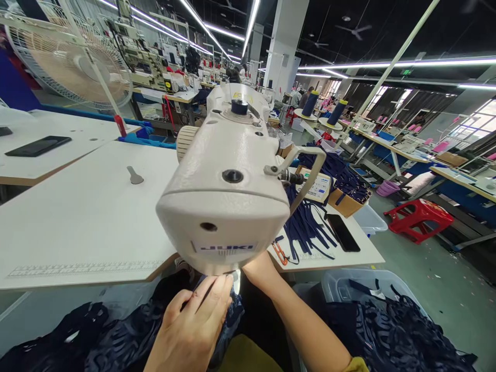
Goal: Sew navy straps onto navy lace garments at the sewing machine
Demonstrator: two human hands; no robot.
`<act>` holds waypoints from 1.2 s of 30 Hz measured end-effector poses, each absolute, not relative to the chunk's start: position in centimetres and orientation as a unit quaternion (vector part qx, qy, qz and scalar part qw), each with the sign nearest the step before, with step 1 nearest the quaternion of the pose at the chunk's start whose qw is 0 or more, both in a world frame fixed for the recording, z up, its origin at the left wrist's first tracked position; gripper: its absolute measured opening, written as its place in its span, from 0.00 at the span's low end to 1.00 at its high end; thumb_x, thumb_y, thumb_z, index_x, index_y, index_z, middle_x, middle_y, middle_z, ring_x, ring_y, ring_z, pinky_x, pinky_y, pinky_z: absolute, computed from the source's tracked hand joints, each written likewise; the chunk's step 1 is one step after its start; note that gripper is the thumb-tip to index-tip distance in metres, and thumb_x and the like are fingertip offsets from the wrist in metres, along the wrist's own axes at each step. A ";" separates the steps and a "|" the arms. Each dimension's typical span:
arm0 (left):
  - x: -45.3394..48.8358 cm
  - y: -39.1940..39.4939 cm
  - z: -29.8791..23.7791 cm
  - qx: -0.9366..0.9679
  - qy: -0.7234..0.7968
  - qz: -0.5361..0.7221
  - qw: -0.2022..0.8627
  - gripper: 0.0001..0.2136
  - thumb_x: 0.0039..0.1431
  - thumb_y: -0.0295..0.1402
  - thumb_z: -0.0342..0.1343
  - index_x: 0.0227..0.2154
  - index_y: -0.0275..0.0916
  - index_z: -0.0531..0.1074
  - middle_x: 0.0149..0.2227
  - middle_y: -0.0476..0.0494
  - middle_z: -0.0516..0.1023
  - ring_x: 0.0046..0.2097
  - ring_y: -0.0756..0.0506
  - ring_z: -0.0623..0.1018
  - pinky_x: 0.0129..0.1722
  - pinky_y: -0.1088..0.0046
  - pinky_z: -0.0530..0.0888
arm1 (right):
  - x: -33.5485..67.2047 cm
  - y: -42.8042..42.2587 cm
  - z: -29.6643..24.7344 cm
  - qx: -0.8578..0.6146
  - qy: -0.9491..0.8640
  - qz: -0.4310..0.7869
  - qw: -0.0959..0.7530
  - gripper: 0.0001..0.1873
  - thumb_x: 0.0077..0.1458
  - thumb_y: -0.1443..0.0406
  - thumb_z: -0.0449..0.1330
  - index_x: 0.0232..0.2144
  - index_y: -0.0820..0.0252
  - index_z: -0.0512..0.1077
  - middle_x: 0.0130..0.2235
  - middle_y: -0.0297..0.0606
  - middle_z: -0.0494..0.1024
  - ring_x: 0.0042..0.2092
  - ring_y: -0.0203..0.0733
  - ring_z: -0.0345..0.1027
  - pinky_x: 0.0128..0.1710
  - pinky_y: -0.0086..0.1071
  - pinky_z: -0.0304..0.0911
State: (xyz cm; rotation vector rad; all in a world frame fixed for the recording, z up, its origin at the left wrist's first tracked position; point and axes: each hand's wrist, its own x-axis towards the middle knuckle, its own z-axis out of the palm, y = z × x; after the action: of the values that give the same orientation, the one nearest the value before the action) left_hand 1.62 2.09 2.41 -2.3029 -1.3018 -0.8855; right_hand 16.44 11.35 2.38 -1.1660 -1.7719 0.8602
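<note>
A white JUKI sewing machine [225, 206] fills the middle, its head hiding the needle area. Just below it my left hand [196, 315] grips navy patterned fabric [231, 315], its fingers pressed together and pointing in under the head. The fabric hangs down toward my lap. My right hand [256, 267] reaches in from the right behind the head. Only its back and wrist show, so its fingers and whatever they touch are hidden. More dark navy fabric [124, 336] drapes at the lower left.
Navy strips [306, 222], orange-handled thread snips [279, 253] and a black phone [343, 232] lie on the right of the table. A plastic bin [329, 281] holds navy garments. Another phone [39, 146] lies far left, near a fan [77, 67]. A red stool [420, 219] stands right.
</note>
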 end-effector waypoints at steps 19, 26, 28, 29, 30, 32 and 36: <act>2.2 1.8 2.7 -0.792 -0.490 -0.341 0.128 0.14 0.64 0.29 0.48 0.50 0.42 0.70 0.48 0.49 0.78 0.47 0.47 0.75 0.48 0.66 0.59 | 16.6 11.3 2.5 -0.485 -0.714 0.326 0.386 0.07 0.53 0.69 0.54 0.27 0.60 0.72 0.20 0.31 0.71 0.28 0.37 0.65 0.36 0.31 0.65; 2.4 1.4 2.8 -0.768 -0.515 -0.355 0.139 0.13 0.63 0.34 0.50 0.48 0.42 0.72 0.46 0.48 0.79 0.46 0.46 0.76 0.48 0.65 0.60 | 16.9 11.5 1.6 -0.482 -0.717 0.329 0.382 0.05 0.52 0.68 0.56 0.29 0.58 0.72 0.22 0.32 0.73 0.29 0.39 0.67 0.36 0.31 0.65; 2.3 1.4 2.9 -0.766 -0.516 -0.361 0.132 0.12 0.64 0.34 0.49 0.48 0.41 0.72 0.46 0.48 0.79 0.46 0.46 0.76 0.48 0.65 0.61 | 16.9 11.5 1.2 -0.488 -0.713 0.330 0.381 0.04 0.52 0.68 0.57 0.29 0.58 0.72 0.22 0.33 0.73 0.30 0.40 0.67 0.37 0.32 0.65; 2.3 1.4 2.9 -0.764 -0.518 -0.362 0.132 0.12 0.63 0.34 0.50 0.48 0.41 0.72 0.46 0.48 0.79 0.46 0.45 0.76 0.48 0.65 0.61 | 16.8 11.5 1.0 -0.491 -0.710 0.331 0.382 0.04 0.52 0.68 0.57 0.29 0.58 0.72 0.23 0.33 0.73 0.30 0.40 0.68 0.37 0.33 0.65; 2.2 1.4 2.9 -0.763 -0.519 -0.362 0.134 0.12 0.63 0.34 0.50 0.47 0.41 0.72 0.46 0.48 0.79 0.46 0.45 0.76 0.48 0.64 0.61 | 16.8 11.5 0.8 -0.492 -0.708 0.331 0.383 0.04 0.52 0.68 0.57 0.29 0.58 0.72 0.23 0.33 0.73 0.31 0.41 0.68 0.38 0.33 0.65; 2.0 1.4 3.0 -0.763 -0.517 -0.362 0.139 0.12 0.63 0.34 0.50 0.47 0.41 0.72 0.46 0.48 0.79 0.46 0.46 0.76 0.48 0.65 0.60 | 16.8 11.6 0.6 -0.492 -0.705 0.333 0.388 0.05 0.52 0.68 0.56 0.30 0.58 0.73 0.25 0.34 0.74 0.32 0.41 0.68 0.39 0.34 0.65; 2.0 1.5 2.9 -0.769 -0.504 -0.365 0.148 0.12 0.63 0.35 0.50 0.46 0.41 0.72 0.45 0.48 0.79 0.45 0.46 0.76 0.47 0.66 0.60 | 16.8 11.6 0.5 -0.484 -0.703 0.331 0.402 0.05 0.52 0.68 0.56 0.30 0.58 0.73 0.26 0.34 0.74 0.33 0.41 0.68 0.40 0.33 0.65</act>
State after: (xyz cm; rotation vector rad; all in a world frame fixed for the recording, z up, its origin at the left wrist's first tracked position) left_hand 1.96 1.51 2.93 -2.2114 -1.4494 -1.0493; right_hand 16.77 11.63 0.50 -1.2242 -1.7776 0.8373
